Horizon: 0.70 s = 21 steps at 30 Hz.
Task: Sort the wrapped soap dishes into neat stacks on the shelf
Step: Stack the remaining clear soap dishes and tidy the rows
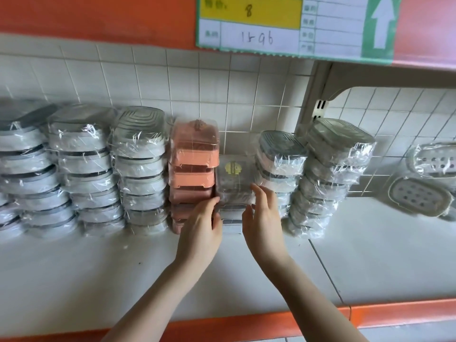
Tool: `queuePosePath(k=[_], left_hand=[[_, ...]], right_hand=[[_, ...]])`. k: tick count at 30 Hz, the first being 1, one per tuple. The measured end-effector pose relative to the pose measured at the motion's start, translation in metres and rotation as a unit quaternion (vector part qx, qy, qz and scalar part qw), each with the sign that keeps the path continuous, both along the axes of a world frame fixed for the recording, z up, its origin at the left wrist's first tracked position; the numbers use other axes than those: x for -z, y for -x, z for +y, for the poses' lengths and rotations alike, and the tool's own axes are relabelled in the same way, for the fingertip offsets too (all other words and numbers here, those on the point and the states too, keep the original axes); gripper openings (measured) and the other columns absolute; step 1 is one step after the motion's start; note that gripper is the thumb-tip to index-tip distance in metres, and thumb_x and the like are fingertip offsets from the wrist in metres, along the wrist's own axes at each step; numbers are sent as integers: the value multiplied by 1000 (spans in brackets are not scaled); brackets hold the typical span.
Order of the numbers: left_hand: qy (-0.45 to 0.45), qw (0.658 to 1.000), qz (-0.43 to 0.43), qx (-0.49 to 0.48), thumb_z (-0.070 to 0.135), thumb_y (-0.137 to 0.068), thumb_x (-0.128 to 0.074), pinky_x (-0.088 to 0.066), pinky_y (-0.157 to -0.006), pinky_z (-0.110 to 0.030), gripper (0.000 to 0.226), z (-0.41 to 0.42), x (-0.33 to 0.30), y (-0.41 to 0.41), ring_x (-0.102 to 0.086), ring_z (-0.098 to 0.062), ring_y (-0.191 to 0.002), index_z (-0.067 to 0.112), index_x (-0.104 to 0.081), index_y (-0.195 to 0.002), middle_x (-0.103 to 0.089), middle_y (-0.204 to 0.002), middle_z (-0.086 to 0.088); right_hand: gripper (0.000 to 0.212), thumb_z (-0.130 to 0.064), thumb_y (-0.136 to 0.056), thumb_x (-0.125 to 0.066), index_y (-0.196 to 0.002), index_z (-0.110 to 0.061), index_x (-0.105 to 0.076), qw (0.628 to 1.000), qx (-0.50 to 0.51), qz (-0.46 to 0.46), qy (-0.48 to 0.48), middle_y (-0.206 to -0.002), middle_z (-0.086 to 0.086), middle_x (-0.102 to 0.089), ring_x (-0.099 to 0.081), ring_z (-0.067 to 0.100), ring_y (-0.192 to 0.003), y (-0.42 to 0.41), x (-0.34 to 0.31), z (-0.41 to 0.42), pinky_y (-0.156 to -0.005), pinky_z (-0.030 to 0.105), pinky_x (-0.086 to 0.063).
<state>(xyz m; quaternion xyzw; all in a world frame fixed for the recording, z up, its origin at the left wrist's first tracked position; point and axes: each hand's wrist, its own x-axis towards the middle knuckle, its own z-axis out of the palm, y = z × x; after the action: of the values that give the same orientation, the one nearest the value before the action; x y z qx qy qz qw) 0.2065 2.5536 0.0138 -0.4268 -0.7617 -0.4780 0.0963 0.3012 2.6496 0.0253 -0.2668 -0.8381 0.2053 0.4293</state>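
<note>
On the white shelf (370,262) with its orange front lip, wrapped soap dishes stood in a row of stacks against the tiled back wall. Both hands worked at a short stack of clear-wrapped grey soap dishes (234,191) near the middle of the back edge, its top dish carrying a round gold sticker. The left hand (199,233) pressed against the stack's left side, fingers curled round the edge of the wrapped dishes. The right hand (261,223) lay against the stack's right side with fingers fairly straight and slightly spread, touching the wrapping rather than curling round it.

Just left of that stack, and touching it, rose a taller pile of salmon-pink lidded soap dishes in clear film (193,169). Further left along the back edge stood three tall columns of grey-and-white oval soap dishes in plastic wrap (140,169), leaning a little. To the right of the held stack were two more leaning columns of grey rectangular wrapped dishes (323,176), and toward the right end of the shelf lay two pale perforated oval soap dishes (419,196), well apart from the rest.

Above, a white price label with a yellow panel and green arrow (296,25) hung from the orange edge of the upper shelf.
</note>
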Motion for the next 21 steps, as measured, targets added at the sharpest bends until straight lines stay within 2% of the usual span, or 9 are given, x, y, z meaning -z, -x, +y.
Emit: queuePosePath(k=[3, 6, 8, 10, 13, 17, 21], left_hand=[[36, 998, -29, 52, 4, -87, -58, -47, -96, -36, 48, -5, 3, 2, -60, -23, -109, 8, -49, -134, -60, -125, -8], [60, 992, -38, 101, 7, -88, -60, -36, -103, -23, 57, -11, 4, 1, -49, -19, -125, 8, -39, -140, -47, -140, -6], [67, 989, -37, 128, 7, -88, -60, -28, -104, -16, 57, -15, 4, -1, -40, -16, -131, 9, -37, -141, -42, -144, -4], [73, 989, -21, 128, 7, -87, -60, -36, -98, -23, 52, -20, 3, -5, -47, -21, -124, 8, -43, -136, -50, -134, -7], [54, 992, 44, 110, 4, -82, -61, -49, -83, -34, 36, -24, 5, -11, -60, -26, -105, 7, -58, -118, -61, -113, -8], [74, 985, 56, 147, 8, -82, -59, -51, -79, -34, 28, -21, 0, -27, -62, -20, -99, 16, -64, -108, -66, -109, 3], [91, 974, 53, 199, 13, -87, -54, -50, -80, -32, 23, -9, -8, -49, -62, -14, -99, 23, -64, -106, -67, -106, 10]], right_hand=[[55, 6, -86, -49, -139, -1, -39, 1000, -5, -28, 11, -135, 13, -41, -53, 33, -110, -1, -1, -3, -91, 28, -43], [56, 0, -89, -50, -143, -2, -33, 998, -12, -50, 24, -140, 12, -36, -49, 32, -116, -2, -2, -6, -93, 19, -34], [56, -3, -91, -50, -143, -4, -32, 997, -16, -60, 36, -141, 11, -35, -49, 31, -116, -5, -5, -9, -95, 22, -36], [52, -4, -91, -51, -141, -5, -36, 997, -13, -67, 35, -140, 11, -38, -55, 32, -110, -8, -7, -11, -94, 33, -45], [41, -8, -91, -53, -132, -7, -47, 995, 7, -91, 32, -129, 12, -48, -60, 34, -100, -17, -8, -11, -84, 46, -49], [28, -12, -89, -57, -117, -7, -62, 990, 34, -132, 19, -113, 10, -60, -61, 29, -100, -42, 0, -6, -83, 37, -49], [24, -14, -90, -57, -113, -8, -64, 983, 74, -167, 34, -108, 10, -64, -61, 29, -98, -77, 7, 1, -82, 32, -46]])
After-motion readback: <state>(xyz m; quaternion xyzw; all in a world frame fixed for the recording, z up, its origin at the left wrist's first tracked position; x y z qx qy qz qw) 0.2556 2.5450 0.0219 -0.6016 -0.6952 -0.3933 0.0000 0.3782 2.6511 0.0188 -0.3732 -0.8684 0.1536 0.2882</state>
